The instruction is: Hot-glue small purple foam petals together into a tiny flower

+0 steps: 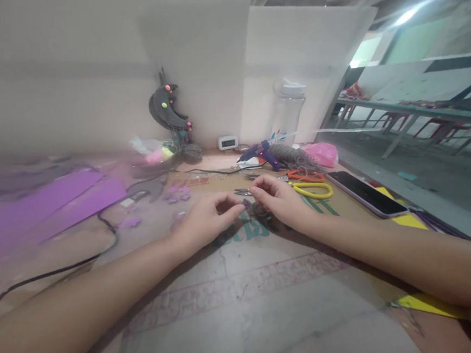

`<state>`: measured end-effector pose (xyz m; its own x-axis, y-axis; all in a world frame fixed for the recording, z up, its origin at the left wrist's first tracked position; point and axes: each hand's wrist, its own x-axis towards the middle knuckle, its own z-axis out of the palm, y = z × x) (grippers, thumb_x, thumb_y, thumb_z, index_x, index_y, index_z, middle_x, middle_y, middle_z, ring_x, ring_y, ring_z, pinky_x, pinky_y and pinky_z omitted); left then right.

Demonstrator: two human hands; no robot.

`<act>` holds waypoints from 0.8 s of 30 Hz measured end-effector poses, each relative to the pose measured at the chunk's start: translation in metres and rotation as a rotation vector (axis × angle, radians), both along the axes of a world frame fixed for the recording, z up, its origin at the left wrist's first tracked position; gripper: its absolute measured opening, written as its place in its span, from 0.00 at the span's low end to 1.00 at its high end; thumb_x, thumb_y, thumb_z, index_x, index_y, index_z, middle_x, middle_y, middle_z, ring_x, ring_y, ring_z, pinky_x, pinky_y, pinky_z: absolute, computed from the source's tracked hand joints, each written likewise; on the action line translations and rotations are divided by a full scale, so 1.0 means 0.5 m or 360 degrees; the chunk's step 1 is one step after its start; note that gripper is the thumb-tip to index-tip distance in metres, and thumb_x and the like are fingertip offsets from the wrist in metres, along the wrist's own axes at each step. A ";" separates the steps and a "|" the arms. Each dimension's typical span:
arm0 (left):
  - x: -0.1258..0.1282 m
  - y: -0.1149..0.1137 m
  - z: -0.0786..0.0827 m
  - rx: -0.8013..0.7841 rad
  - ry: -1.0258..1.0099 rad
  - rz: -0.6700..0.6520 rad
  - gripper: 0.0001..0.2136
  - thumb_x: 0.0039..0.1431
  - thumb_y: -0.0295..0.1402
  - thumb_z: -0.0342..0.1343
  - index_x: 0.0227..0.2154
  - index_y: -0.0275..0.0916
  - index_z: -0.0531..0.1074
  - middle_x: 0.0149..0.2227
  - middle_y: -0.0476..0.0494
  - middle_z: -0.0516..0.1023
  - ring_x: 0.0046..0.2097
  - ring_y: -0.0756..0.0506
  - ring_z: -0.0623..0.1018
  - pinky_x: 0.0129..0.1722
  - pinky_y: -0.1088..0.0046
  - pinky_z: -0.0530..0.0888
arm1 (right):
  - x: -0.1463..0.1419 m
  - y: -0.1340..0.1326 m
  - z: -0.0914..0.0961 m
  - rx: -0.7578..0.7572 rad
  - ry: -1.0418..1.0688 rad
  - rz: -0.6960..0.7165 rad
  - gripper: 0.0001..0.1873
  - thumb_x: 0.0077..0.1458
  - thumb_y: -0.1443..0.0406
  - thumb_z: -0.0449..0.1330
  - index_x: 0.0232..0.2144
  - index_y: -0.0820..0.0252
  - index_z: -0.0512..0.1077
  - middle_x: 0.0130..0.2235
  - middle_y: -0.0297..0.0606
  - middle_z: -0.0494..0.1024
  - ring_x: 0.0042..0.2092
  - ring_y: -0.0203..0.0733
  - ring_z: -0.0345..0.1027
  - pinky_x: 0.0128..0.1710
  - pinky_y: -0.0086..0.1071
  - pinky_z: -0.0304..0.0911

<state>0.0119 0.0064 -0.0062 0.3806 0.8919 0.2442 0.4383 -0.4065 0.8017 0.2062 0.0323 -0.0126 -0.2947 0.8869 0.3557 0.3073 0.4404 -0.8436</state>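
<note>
My left hand (208,216) pinches a small bit of grey yarn (246,203) between thumb and forefinger. Close by on its right, my right hand (277,197) is closed, thumb and fingertips together; whatever lies between them is too small to make out. Beneath the right fingers a little coil of greyish-brown yarn (260,210) shows in part. Just beyond that hand lie yellow-handled scissors (313,189) and an orange-handled tool (307,176), blades pointing left. Both hands hover low over a printed cardboard sheet (236,285).
A blue glue gun (264,153), a grey yarn bundle (289,155) and a clear bottle (289,109) stand behind. Right lies a phone (365,192). Purple sheets (58,207) and a black cord (63,270) spread left. A grey crescent ornament (167,108) stands against the board.
</note>
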 end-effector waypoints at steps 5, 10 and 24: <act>-0.001 0.003 0.000 -0.0005 0.0009 0.0017 0.11 0.58 0.40 0.51 0.30 0.38 0.74 0.29 0.48 0.77 0.31 0.48 0.74 0.31 0.75 0.69 | -0.002 -0.011 0.010 -0.0027 -0.0127 0.0063 0.12 0.57 0.57 0.55 0.33 0.60 0.69 0.28 0.32 0.70 0.27 0.33 0.60 0.28 0.27 0.57; -0.002 0.005 -0.001 0.0022 0.0005 -0.0007 0.11 0.59 0.40 0.51 0.30 0.38 0.74 0.30 0.48 0.77 0.32 0.48 0.74 0.33 0.75 0.69 | -0.003 -0.011 0.013 -0.0087 -0.0227 0.0112 0.12 0.55 0.59 0.57 0.35 0.62 0.72 0.30 0.35 0.75 0.30 0.35 0.64 0.30 0.29 0.60; -0.003 0.002 0.000 -0.0278 -0.0029 0.0148 0.11 0.58 0.41 0.52 0.30 0.38 0.71 0.29 0.48 0.76 0.32 0.48 0.73 0.32 0.75 0.68 | 0.057 0.032 0.020 0.0114 -0.0064 -0.0202 0.13 0.61 0.57 0.51 0.36 0.60 0.70 0.31 0.35 0.72 0.32 0.37 0.65 0.32 0.29 0.60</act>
